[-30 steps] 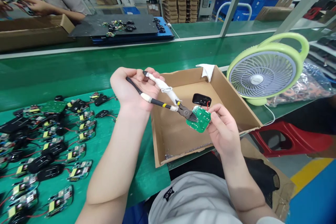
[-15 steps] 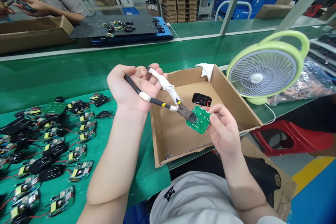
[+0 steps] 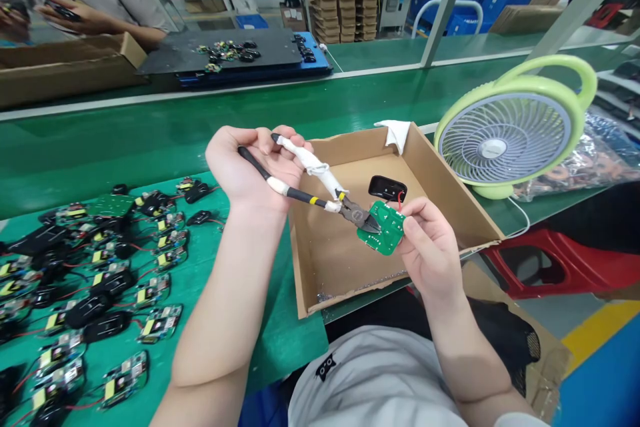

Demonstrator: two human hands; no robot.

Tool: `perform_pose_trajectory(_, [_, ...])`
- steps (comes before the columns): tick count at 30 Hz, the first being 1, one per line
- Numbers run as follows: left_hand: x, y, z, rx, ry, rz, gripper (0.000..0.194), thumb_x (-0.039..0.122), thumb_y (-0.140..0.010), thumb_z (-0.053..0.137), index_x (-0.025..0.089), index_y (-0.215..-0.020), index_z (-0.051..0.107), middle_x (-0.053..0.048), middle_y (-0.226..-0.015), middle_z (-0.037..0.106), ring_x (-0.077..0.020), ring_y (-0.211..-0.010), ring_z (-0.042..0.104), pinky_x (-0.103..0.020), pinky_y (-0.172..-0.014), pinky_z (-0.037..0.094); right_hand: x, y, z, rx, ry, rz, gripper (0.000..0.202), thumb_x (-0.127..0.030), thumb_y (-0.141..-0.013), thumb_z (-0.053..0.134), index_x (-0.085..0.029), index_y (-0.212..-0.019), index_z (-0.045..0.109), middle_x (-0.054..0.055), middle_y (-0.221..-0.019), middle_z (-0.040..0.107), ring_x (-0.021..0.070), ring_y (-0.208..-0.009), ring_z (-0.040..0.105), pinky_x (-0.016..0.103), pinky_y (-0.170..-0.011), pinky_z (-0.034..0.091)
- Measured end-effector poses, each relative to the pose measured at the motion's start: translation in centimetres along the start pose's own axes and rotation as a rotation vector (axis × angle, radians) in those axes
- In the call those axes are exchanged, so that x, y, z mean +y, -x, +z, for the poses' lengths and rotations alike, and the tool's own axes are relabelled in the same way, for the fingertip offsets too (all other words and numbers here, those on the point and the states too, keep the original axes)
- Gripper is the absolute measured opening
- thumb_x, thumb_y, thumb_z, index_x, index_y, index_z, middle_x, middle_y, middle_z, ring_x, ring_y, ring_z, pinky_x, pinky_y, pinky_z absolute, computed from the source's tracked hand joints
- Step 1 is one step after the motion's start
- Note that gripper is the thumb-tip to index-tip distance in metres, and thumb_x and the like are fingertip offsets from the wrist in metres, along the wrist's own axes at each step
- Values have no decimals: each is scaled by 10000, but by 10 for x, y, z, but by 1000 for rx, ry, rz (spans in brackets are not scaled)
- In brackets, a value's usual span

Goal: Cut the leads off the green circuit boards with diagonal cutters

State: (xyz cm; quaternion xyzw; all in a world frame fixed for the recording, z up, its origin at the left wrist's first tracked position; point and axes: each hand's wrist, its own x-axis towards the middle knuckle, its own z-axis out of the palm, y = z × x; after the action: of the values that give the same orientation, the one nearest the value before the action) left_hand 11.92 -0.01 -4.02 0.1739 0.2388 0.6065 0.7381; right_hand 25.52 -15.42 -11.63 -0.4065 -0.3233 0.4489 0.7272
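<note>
My left hand (image 3: 260, 163) is wrapped round the handles of a pair of cutting pliers (image 3: 320, 197), black with white wrapping and yellow bands. The jaws lie against the face of a green circuit board (image 3: 387, 230). My right hand (image 3: 433, 243) pinches that board by its right edge, between thumb and fingers. Red wires run from the board's top edge toward a black plastic shell (image 3: 387, 188) just behind it. Board and pliers are held above an open cardboard box (image 3: 345, 270), with small bits scattered along its near edge.
Rows of circuit boards (image 3: 125, 380) with black shells and red wires cover the green mat on the left. A lime-green fan (image 3: 505, 137) stands right of the box, by a plastic bag of parts (image 3: 575, 153). Across the bench a person (image 3: 100, 0) handles a black part.
The handles of the pliers have drawn slightly closer together in my left hand. The view has shifted a little; my right hand keeps its pinch on the circuit board.
</note>
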Motion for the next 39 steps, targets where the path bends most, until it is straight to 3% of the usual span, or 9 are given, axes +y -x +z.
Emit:
perform_pose_trajectory(12, [3, -3, -5, -40, 3, 65, 325, 208, -628, 460, 210, -625, 136, -30, -603, 413, -127, -544, 455, -277, -542, 439, -7, -15, 1, -25, 55, 207, 333, -433, -747, 857, -223, -804, 605, -20, -767, 640, 143, -689, 657, 271, -673, 601])
perform_pose_trajectory(16, [3, -5, -7, -76, -14, 87, 323, 234, -650, 461, 202, -594, 144, -31, -584, 404, -126, -530, 457, -274, -546, 453, -23, -27, -10, -123, 318, 263, 321, -497, -798, 803, -213, -867, 671, 17, -863, 705, 200, -832, 721, 353, -850, 602])
perform_pose_trajectory(20, [3, -2, -5, -94, -81, 131, 335, 265, -732, 439, 195, -536, 177, -44, -562, 420, -139, -519, 479, -274, -547, 470, -53, -32, -8, -199, 915, 67, 319, -522, -951, 623, -227, -1015, 726, 76, -1065, 755, 288, -1037, 707, 460, -995, 537])
perform_pose_trajectory(22, [2, 0, -5, -124, -118, 174, 341, 266, -750, 432, 196, -489, 224, -54, -545, 447, -150, -514, 494, -280, -549, 480, -63, -34, 2, -231, 1077, -83, 335, -487, -951, 634, -253, -1184, 686, 89, -1249, 713, 329, -1205, 642, 508, -1071, 484])
perform_pose_trajectory(24, [-2, 2, -4, -156, -137, 214, 352, 260, -766, 418, 199, -453, 269, -64, -530, 475, -162, -501, 509, -294, -553, 491, -66, -38, 16, -337, 1131, -186, 547, -452, -883, 729, -259, -1372, 579, 107, -1427, 614, 366, -1362, 531, 551, -1141, 421])
perform_pose_trajectory(28, [-12, 6, -4, -190, -167, 254, 390, 238, -805, 396, 200, -426, 314, -73, -521, 517, -174, -494, 535, -294, -547, 491, -59, -52, 46, -532, 1070, -267, 816, -437, -815, 802, -218, -1511, 435, 135, -1607, 416, 376, -1508, 346, 553, -1207, 353])
perform_pose_trajectory(32, [-25, 9, -5, -172, -288, 284, 420, 232, -819, 406, 203, -406, 334, -63, -507, 536, -158, -488, 532, -273, -540, 467, -45, -63, 69, -457, 862, -272, 739, -527, -928, 654, -216, -1532, 361, 152, -1641, 338, 308, -1550, 270, 529, -1241, 288])
perform_pose_trajectory(36, [-32, 13, -4, -124, -388, 347, 491, 283, -878, 473, 196, -399, 410, -49, -479, 543, -127, -439, 480, -256, -510, 418, -22, -70, 85, -307, 718, -186, 695, -599, -946, 578, -213, -1488, 378, 172, -1521, 497, 295, -1443, 450, 490, -1169, 390])
perform_pose_trajectory(39, [-32, 18, -3, -128, -439, 392, 488, 337, -892, 522, 183, -429, 539, -41, -488, 560, -121, -445, 481, -256, -522, 420, -5, -73, 94, -235, 682, -207, 449, -581, -948, 556, -206, -1194, 574, 118, -1215, 708, 283, -1145, 661, 430, -985, 507])
